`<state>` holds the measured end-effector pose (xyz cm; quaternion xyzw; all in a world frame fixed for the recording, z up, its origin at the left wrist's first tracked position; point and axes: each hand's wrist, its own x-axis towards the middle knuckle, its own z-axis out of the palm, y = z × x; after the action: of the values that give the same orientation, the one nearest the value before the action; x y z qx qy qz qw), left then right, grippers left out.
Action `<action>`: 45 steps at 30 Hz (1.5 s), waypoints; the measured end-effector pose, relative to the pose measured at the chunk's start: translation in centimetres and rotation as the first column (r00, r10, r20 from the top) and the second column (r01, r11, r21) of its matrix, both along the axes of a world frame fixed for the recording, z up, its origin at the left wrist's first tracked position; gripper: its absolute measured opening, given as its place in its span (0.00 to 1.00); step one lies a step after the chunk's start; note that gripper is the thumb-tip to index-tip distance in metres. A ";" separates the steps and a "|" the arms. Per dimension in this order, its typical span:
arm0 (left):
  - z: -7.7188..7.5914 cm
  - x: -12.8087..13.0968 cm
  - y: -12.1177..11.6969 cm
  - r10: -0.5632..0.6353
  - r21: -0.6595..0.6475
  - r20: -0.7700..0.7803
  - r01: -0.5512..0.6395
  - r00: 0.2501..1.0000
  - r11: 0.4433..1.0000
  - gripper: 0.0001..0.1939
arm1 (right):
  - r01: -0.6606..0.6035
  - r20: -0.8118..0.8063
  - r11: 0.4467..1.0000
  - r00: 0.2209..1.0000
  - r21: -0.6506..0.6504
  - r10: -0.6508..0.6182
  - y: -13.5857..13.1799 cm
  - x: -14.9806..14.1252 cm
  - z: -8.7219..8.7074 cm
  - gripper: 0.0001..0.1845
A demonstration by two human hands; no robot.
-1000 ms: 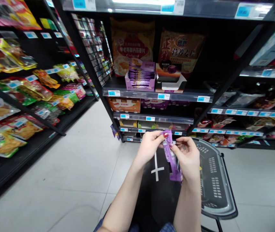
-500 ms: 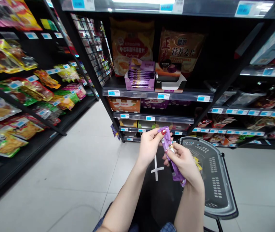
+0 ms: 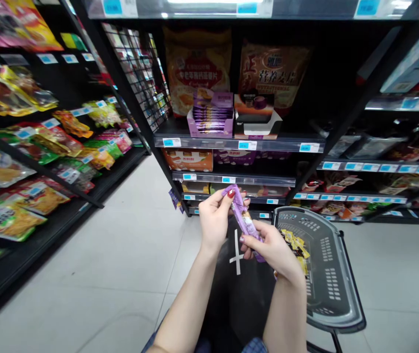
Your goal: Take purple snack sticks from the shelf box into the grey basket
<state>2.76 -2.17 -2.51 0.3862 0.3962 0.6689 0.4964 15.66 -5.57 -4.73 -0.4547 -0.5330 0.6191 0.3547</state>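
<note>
OK so label check first: the bag on the right was the easiest read, with a big red 正 up the side, 营养麦片 across the front and "NUTRITIONAL" in English under that. The bag on the left had a red panel that looked like 中老年高钙燕麦片, though it was kinda soft. In front of those sat a purple display box full of purple sticks, right beside an orange-and-black carton; couldn't make out the print on either. The blue-and-white price tags along the shelf edge were way too small to read too. The purple packet was up off everything, in both hands in front of the shelves, slanting from upper left to lower right, and its lettering was illegible to me. Left hand had its fingers pinched on the top end, right hand had its fingers closed around the lower part. Compared with half a second earlier, both hands and the packet had shifted left and a bit up, so a lot more of the yellow sachets in the dark basket showed past the right hand.
</note>
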 end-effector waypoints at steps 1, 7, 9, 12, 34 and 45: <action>0.0 0.0 0.0 0.006 0.009 0.008 -0.006 1.000 1.000 0.14 | -0.004 -0.012 1.000 1.000 -0.007 0.004 0.1 -0.1 -0.1 0.09; 0.2 -0.7 0.1 0.111 0.060 0.064 -0.115 0.992 0.992 0.12 | -0.084 -0.030 0.996 0.996 -0.036 0.083 0.3 0.0 -0.5 0.12; 0.4 -1.2 0.2 0.186 0.083 0.087 -0.193 0.979 0.978 0.12 | -0.113 -0.041 0.994 0.993 0.003 0.113 0.3 0.2 -0.7 0.15; 0.8 -2.0 0.1 0.235 0.109 0.105 -0.246 0.966 0.963 0.12 | -0.124 -0.120 0.990 0.984 0.066 0.132 0.4 0.1 -1.0 0.18; 0.3 -2.2 0.8 -0.072 -0.003 -0.057 0.072 0.996 0.997 0.13 | -0.022 -0.373 0.998 0.928 -0.058 -0.002 0.9 -0.5 -1.3 0.11; 0.3 -1.6 0.6 -0.004 -0.012 -0.062 0.004 0.998 1.000 0.13 | 0.032 -0.338 0.994 0.939 -0.104 -0.066 0.3 -0.4 -0.2 0.19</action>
<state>1.16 -1.59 -2.21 0.4049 0.4145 0.6532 0.4874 15.26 -5.31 -4.94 -0.3706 -0.4216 0.7044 0.4344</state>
